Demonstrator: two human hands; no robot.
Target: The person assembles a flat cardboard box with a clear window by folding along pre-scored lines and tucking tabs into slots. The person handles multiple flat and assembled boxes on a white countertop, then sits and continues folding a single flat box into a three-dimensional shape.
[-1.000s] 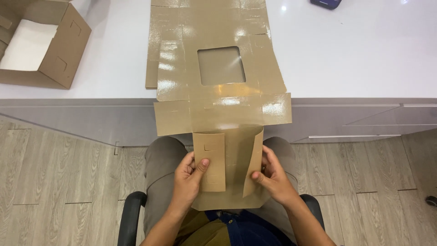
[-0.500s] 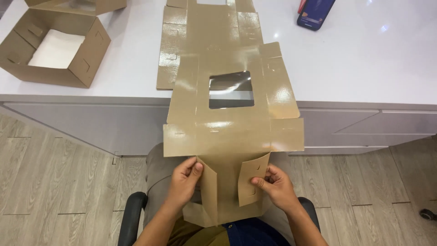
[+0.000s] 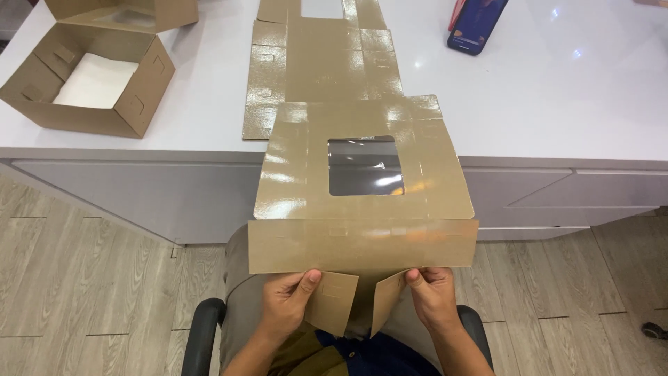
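Flat cardboard box blank (image 3: 362,202), brown with a glossy sheen, unfolded and held over the person's lap with its far edge reaching the counter's front edge. A square window (image 3: 365,166) covered with clear film sits in the middle of the main panel. Below the panel a long, narrow strip runs crosswise, creased along its upper fold. Two small flaps hang from the strip's lower edge, both bent inward toward each other. The left hand (image 3: 289,303) pinches the left flap (image 3: 334,303), thumb on top; the right hand (image 3: 431,296) pinches the right flap (image 3: 386,299) likewise.
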